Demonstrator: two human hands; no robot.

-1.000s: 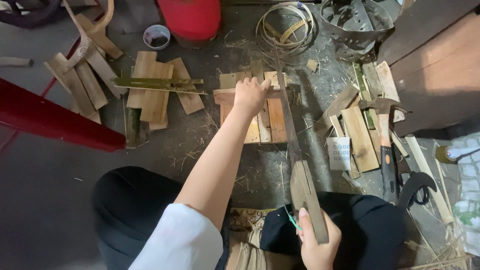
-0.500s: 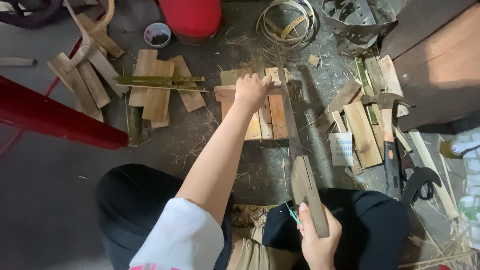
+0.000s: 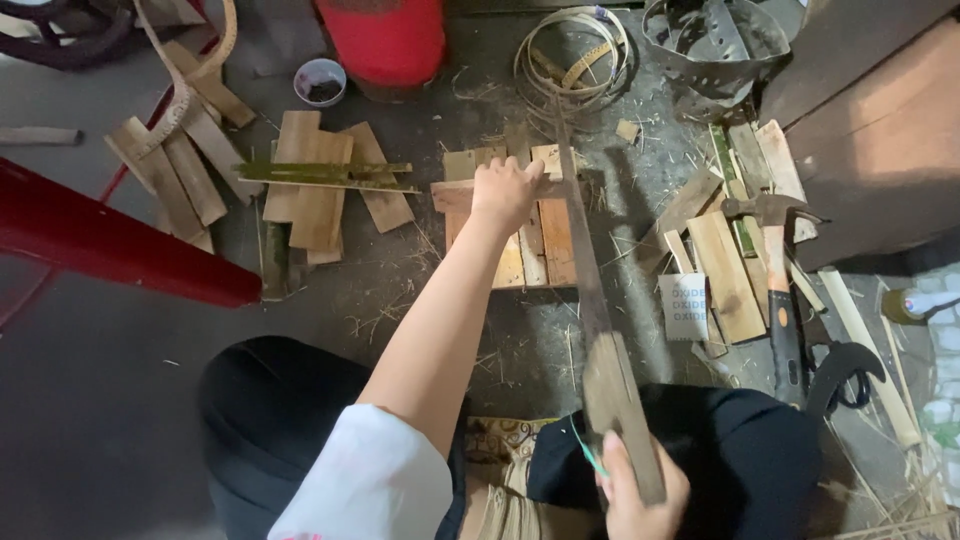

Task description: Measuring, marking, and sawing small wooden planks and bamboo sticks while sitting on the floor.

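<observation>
My left hand (image 3: 505,190) reaches forward and grips a short flat wooden slat (image 3: 455,195) lying crosswise on a group of wooden slats (image 3: 540,240) on the floor. My right hand (image 3: 640,495), low between my knees, is closed on the wooden handle of a long narrow blade (image 3: 585,270). The blade runs away from me, and its far end lies over the slats right beside my left hand.
More wooden slats (image 3: 315,195) lie to the left, others (image 3: 725,260) to the right beside a hammer (image 3: 775,265) and dark shears (image 3: 845,370). A red cylinder (image 3: 385,40), a small cup (image 3: 322,80), coiled strips (image 3: 575,50) and a metal basket (image 3: 715,45) stand farther off. A red bar (image 3: 110,245) crosses at left.
My left hand has shifted slightly on the crosswise slat; the blade stays laid over the slats. The view has moved a little.
</observation>
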